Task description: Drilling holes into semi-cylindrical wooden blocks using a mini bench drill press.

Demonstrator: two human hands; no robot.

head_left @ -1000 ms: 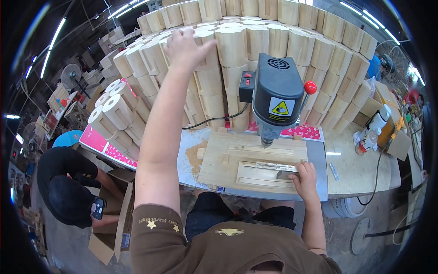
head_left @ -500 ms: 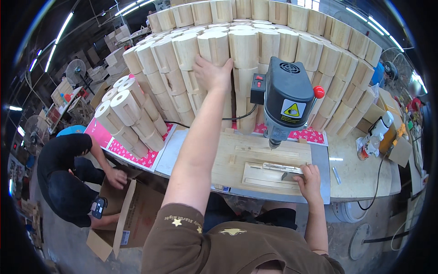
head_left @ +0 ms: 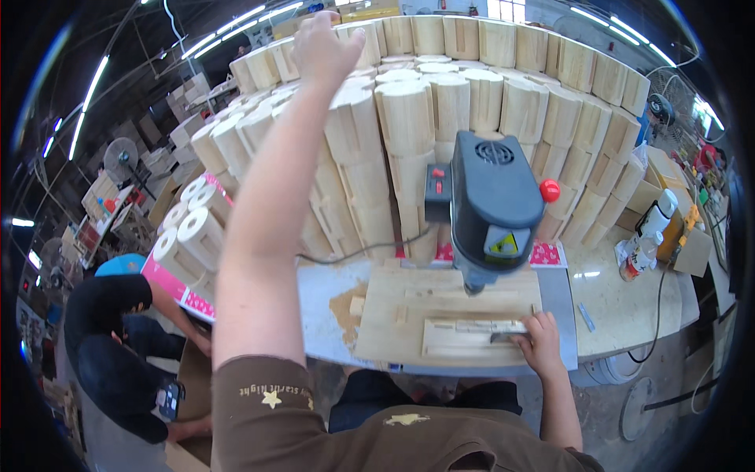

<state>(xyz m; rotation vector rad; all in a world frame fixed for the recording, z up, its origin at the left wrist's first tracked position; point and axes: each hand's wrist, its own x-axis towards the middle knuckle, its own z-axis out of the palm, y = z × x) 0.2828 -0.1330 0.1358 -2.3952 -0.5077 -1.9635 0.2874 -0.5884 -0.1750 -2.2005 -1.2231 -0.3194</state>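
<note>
My left arm reaches far across the stacks, and my left hand (head_left: 326,51) is up at the back row of pale wooden blocks (head_left: 352,35). Its thumb stands apart from the fingers; whether it touches a block I cannot tell. Low on the right, my right hand (head_left: 541,342) is closed on the dark lever (head_left: 507,337) of a metal toggle clamp (head_left: 480,326). That clamp sits on a small wooden jig (head_left: 444,343), fixed to a larger wooden board (head_left: 377,315). Above the board stands a black bench drill press (head_left: 497,189) with a red-knobbed handle.
Shorter cylinders with round holes (head_left: 200,228) stand on pink patterned card (head_left: 193,303) at left. A co-worker (head_left: 102,338) bends over a cardboard box (head_left: 193,385). Bottles (head_left: 645,252) and a small blade-like tool (head_left: 586,316) lie at right. A black cable (head_left: 362,256) crosses behind the board.
My left hand has left a block in the front stack and moved up and back to the rear row. My right hand stays at the clamp lever. The view has shifted slightly.
</note>
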